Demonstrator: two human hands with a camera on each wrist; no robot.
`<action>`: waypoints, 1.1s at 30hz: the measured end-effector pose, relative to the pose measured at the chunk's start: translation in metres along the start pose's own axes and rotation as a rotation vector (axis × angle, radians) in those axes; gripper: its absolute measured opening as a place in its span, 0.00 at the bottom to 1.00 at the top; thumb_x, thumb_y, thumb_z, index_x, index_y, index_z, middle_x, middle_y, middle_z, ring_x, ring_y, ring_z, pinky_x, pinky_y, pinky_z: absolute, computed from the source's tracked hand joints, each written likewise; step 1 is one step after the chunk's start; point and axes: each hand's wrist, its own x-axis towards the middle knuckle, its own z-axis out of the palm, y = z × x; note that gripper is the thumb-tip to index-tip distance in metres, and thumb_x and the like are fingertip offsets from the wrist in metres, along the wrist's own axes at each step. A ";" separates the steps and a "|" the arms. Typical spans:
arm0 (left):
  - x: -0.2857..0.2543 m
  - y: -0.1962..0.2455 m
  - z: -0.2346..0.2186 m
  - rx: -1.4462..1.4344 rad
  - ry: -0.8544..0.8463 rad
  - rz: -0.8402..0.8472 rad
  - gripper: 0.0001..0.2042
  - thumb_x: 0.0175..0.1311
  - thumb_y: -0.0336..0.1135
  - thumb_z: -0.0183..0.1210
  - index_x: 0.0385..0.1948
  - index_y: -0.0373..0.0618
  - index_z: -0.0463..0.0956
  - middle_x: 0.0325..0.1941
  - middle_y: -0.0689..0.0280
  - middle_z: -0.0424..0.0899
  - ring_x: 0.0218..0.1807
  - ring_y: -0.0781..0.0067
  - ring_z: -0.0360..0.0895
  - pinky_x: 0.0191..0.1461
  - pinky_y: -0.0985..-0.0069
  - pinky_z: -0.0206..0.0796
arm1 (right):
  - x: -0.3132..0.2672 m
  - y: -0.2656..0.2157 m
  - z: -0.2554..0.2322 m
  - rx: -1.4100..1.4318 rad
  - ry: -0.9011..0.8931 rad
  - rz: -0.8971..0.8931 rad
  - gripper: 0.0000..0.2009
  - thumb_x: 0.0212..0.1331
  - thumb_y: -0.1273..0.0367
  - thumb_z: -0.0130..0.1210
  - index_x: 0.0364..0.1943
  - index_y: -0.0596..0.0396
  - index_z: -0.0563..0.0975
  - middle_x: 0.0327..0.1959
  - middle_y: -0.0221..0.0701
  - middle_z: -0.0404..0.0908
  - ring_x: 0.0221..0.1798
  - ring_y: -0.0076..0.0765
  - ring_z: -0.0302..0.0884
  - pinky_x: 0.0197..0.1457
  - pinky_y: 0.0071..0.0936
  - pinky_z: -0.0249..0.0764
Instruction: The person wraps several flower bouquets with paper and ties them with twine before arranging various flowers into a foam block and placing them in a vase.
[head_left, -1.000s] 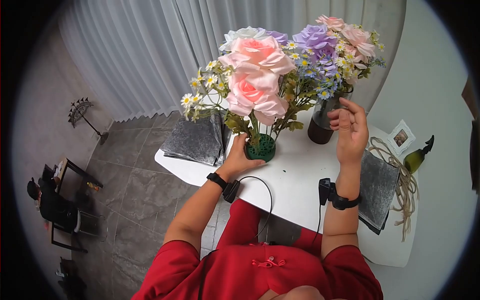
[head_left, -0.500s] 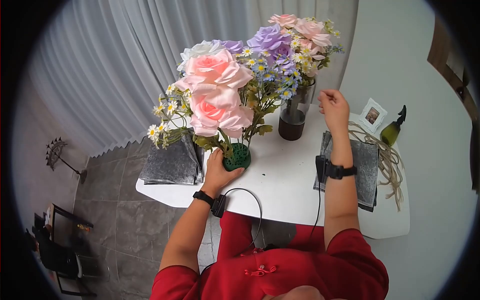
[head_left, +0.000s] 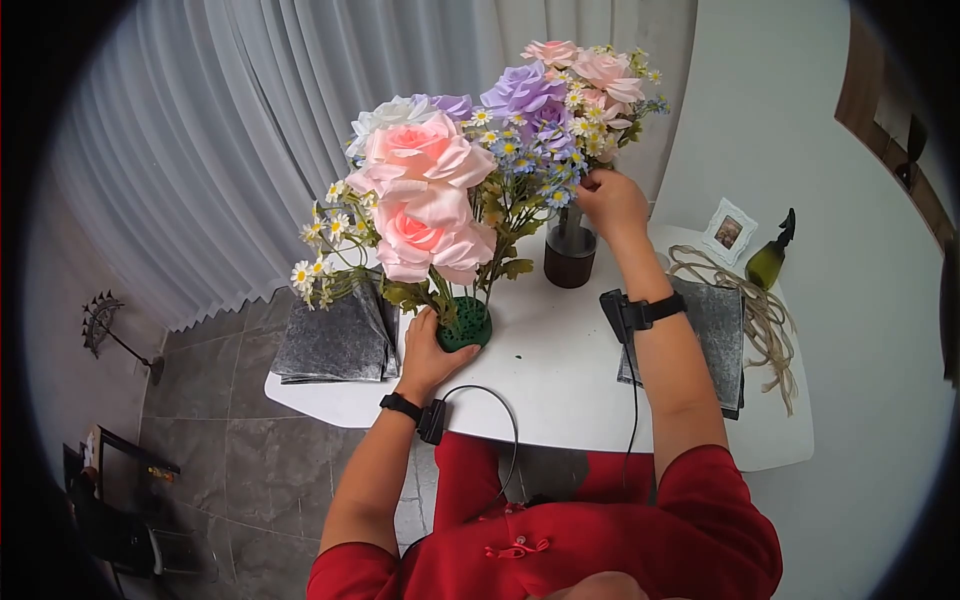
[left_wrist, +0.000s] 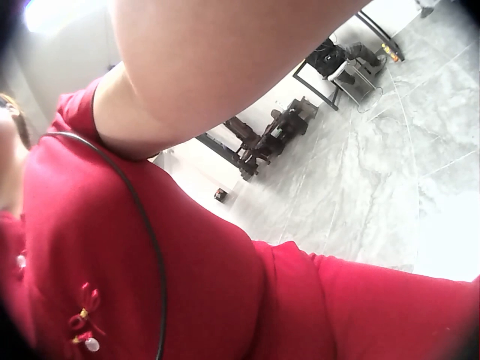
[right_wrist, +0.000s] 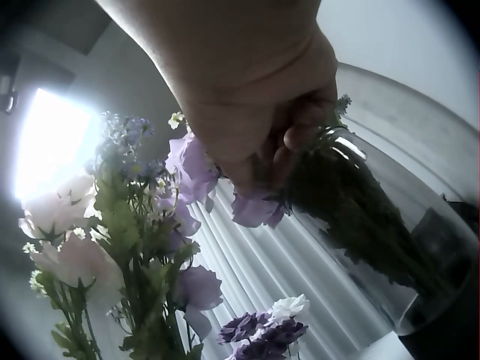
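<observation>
My left hand (head_left: 427, 358) holds the round green flower holder (head_left: 467, 322), thumb along its front and fingers at its left side. Large pink roses (head_left: 425, 165), a white rose (head_left: 388, 122) and daisies (head_left: 318, 270) rise from the holder. Behind it to the right stands a clear glass vase (head_left: 570, 258) with a dark lower part, filled with purple roses (head_left: 525, 90), pale pink roses and small blue flowers. My right hand (head_left: 614, 205) is at the mouth of this vase (right_wrist: 375, 247), fingers curled about the stems under the blossoms. Its fingertips are partly hidden.
Dark grey folded sheets (head_left: 335, 335) lie left on the white table (head_left: 560, 390), more (head_left: 715, 330) on the right. Beside those are raffia-like strands (head_left: 770, 345), a white picture frame (head_left: 728, 232) and a green spray bottle (head_left: 768, 262). A cable (head_left: 510, 420) hangs from the left wristband.
My right hand has moved from beside the vase in to its mouth, and its fingers have curled in among the stems. The left hand stays on the green holder. The head view has turned right.
</observation>
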 end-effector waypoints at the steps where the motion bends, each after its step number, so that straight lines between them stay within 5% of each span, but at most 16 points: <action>1: 0.000 0.000 -0.001 0.005 0.000 -0.001 0.45 0.35 0.51 0.74 0.56 0.31 0.65 0.61 0.47 0.67 0.63 0.48 0.62 0.68 0.62 0.54 | 0.001 0.001 0.003 -0.046 0.087 -0.006 0.14 0.51 0.57 0.58 0.30 0.52 0.83 0.29 0.37 0.83 0.32 0.43 0.80 0.36 0.35 0.74; 5: 0.000 0.001 -0.002 -0.014 -0.010 -0.017 0.45 0.36 0.51 0.74 0.56 0.31 0.65 0.61 0.47 0.66 0.63 0.47 0.62 0.68 0.62 0.53 | 0.011 0.014 0.006 -0.029 0.274 0.094 0.18 0.53 0.52 0.57 0.25 0.53 0.82 0.29 0.39 0.83 0.33 0.49 0.80 0.35 0.42 0.73; 9: -0.001 0.000 -0.001 0.000 -0.018 -0.020 0.45 0.36 0.51 0.74 0.56 0.30 0.65 0.61 0.47 0.66 0.63 0.47 0.62 0.68 0.62 0.53 | 0.017 0.033 0.014 0.044 0.228 0.231 0.19 0.54 0.52 0.56 0.24 0.55 0.81 0.27 0.40 0.82 0.31 0.49 0.80 0.34 0.41 0.72; 12: -0.001 0.001 -0.002 -0.002 -0.015 -0.024 0.45 0.36 0.51 0.74 0.56 0.30 0.65 0.62 0.46 0.66 0.63 0.47 0.62 0.68 0.62 0.53 | 0.007 0.035 0.026 0.235 0.247 0.136 0.16 0.55 0.55 0.57 0.26 0.54 0.82 0.24 0.39 0.80 0.29 0.48 0.79 0.33 0.40 0.72; 14: 0.000 0.003 -0.003 -0.001 -0.013 -0.028 0.45 0.36 0.51 0.74 0.56 0.30 0.65 0.62 0.46 0.66 0.63 0.47 0.62 0.68 0.62 0.53 | -0.004 0.024 0.036 0.171 0.451 -0.157 0.12 0.55 0.57 0.58 0.31 0.50 0.81 0.24 0.36 0.81 0.28 0.46 0.79 0.32 0.40 0.72; 18: 0.000 0.004 -0.003 -0.007 -0.017 -0.034 0.45 0.35 0.51 0.74 0.56 0.30 0.65 0.61 0.46 0.66 0.63 0.47 0.62 0.68 0.61 0.54 | -0.019 0.000 0.039 0.195 0.411 -0.087 0.12 0.52 0.58 0.61 0.36 0.47 0.78 0.27 0.34 0.82 0.31 0.46 0.80 0.33 0.40 0.73; 20: -0.001 0.003 -0.003 0.001 -0.010 -0.037 0.45 0.35 0.51 0.74 0.56 0.31 0.65 0.61 0.46 0.66 0.62 0.47 0.63 0.67 0.61 0.54 | -0.017 -0.001 0.043 -0.135 0.459 -0.164 0.14 0.50 0.58 0.62 0.37 0.48 0.76 0.31 0.33 0.82 0.34 0.46 0.80 0.34 0.41 0.75; 23: -0.001 0.000 -0.002 0.004 -0.005 -0.009 0.45 0.36 0.52 0.73 0.57 0.31 0.64 0.60 0.47 0.67 0.61 0.47 0.64 0.66 0.61 0.55 | -0.006 -0.010 0.035 -0.251 0.445 -0.068 0.14 0.49 0.59 0.63 0.37 0.49 0.77 0.35 0.34 0.81 0.37 0.47 0.80 0.36 0.42 0.76; 33: -0.002 -0.005 0.003 0.059 0.107 0.090 0.43 0.34 0.45 0.75 0.57 0.37 0.66 0.49 0.53 0.73 0.53 0.51 0.70 0.59 0.62 0.61 | 0.013 0.009 0.048 -0.179 0.439 -0.224 0.15 0.49 0.62 0.62 0.41 0.49 0.78 0.39 0.35 0.81 0.38 0.50 0.80 0.38 0.41 0.76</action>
